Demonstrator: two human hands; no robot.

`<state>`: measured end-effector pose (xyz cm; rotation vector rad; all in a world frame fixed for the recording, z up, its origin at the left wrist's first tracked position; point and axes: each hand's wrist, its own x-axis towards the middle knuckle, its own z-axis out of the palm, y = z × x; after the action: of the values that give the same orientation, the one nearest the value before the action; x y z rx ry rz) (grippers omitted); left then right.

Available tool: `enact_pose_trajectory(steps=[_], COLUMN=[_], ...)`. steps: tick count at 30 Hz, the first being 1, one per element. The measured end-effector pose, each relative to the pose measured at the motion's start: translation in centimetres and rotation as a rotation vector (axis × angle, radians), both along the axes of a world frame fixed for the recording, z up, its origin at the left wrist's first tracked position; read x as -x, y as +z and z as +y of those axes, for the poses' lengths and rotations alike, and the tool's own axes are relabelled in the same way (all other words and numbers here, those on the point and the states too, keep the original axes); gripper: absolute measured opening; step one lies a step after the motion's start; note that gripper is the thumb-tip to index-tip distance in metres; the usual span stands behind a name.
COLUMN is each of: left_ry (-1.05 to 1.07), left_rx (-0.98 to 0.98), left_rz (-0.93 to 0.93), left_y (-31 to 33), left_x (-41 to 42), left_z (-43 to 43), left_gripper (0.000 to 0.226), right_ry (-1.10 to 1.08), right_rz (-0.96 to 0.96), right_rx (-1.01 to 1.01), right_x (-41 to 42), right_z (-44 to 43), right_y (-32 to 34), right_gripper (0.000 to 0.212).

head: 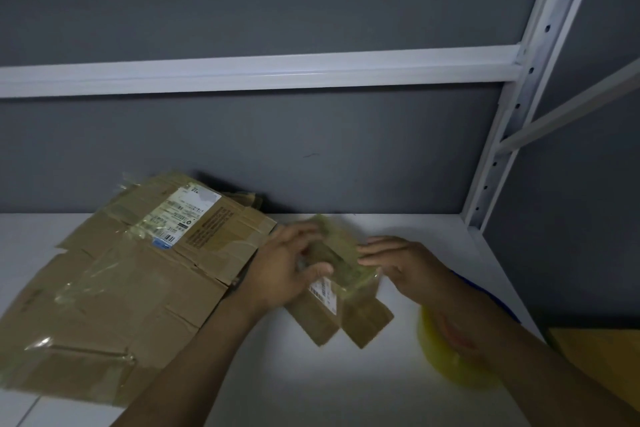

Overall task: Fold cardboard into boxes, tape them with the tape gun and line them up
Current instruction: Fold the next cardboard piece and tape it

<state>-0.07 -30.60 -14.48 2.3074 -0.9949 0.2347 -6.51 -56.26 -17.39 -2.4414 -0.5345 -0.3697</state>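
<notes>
Dim, greyish light; a brighter pool falls on the bench (311,388); both hands (289,270) blur; edges bend.

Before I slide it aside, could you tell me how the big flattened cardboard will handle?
The flattened cardboard probably bends at its creases, as the flaps lie splayed. Its glossy tape may be slippery. Lying flat, it likely slides easily over the table.

Flat cardboard (114,291) left, wall (311,149) behind.
</notes>
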Motion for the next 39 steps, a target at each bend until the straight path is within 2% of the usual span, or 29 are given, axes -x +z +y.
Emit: enact_pose_trajectory(steps=[2,3,5,7,11,13,17,21,24,26,28,29,31,32,35,36,39], left_ry=[0.21,0.308,0.395,0.436,0.468,0.436,0.481,0.605,0.604,0.502,0.354,0.28,0.152,0.105,0.104,0.132,0.244], left_rx=[-0.109,-0.15,-0.144,0.022,0.22,0.339,0.639,0.692,0.567,0.403,0.147,-0.029,-0.365,-0.45,-0.468,-0.467,-0.362], left_rz=[0.042,0.111,0.176,0.232,0.308,0.36,0.577,0.541,0.398,0.174,-0.134,-0.208,-0.18,-0.154,-0.136,-0.105,0.041], left_y=[0.3,0.2,-0.3,-0.5,-0.7,-1.0,-2.5,-3.3,-2.7,-2.2,-1.9,-1.5,-1.1,-1.2,-1.7,-1.7,-1.6], left_x=[-0.4,-0.6,-0.6,-0.2,1.0,1.6,2.8,4.2,5.6,6.1,5.5,4.8,3.4,2.9,2.5,2.6,3.4], left_z=[-0.8,-1.3,-2.1,-2.5,-1.9,-1.3,0.2,0.1,-0.1,-0.1,-0.2,-0.5,-0.9,-1.0,-1.4,-1.5,-1.6], left_gripper=[0.1,0.097,0.077,0.056,0.039,0.025,0.011,0.012,0.026,0.053,0.08,0.089,0.104,0.11,0.118,0.119,0.119], right_ry=[-0.01,-0.037,-0.131,-0.234,-0.388,-0.421,-0.4,-0.305,-0.262,-0.253,-0.247,-0.235,-0.21,-0.209,-0.267,-0.308,-0.39], right_rz=[-0.023,-0.022,-0.025,-0.005,0.207,0.208,0.172,0.199,0.265,0.231,0.138,0.091,0.057,0.096,0.143,0.171,0.31], right_rx=[0.035,0.05,0.066,0.073,0.268,0.295,0.278,0.142,0.025,0.005,0.061,0.108,0.206,0.266,0.405,0.399,0.279], right_x=[0.0,0.2,1.1,2.4,4.2,4.4,3.7,3.0,3.1,3.2,2.9,2.6,2.1,2.0,1.9,2.0,2.1], right_z=[-0.5,-0.5,0.0,1.1,4.3,5.3,4.8,3.8,3.0,2.3,2.3,2.7,4.6,5.6,6.9,6.9,7.1], right_y=[0.0,0.0,0.6,1.6,3.0,3.0,2.5,1.0,1.0,1.3,1.9,2.2,2.8,3.0,1.9,1.7,2.0], right_gripper=[0.052,0.054,0.047,0.034,0.066,0.074,0.069,0.053,0.045,0.042,0.041,0.037,0.035,0.041,0.087,0.092,0.076])
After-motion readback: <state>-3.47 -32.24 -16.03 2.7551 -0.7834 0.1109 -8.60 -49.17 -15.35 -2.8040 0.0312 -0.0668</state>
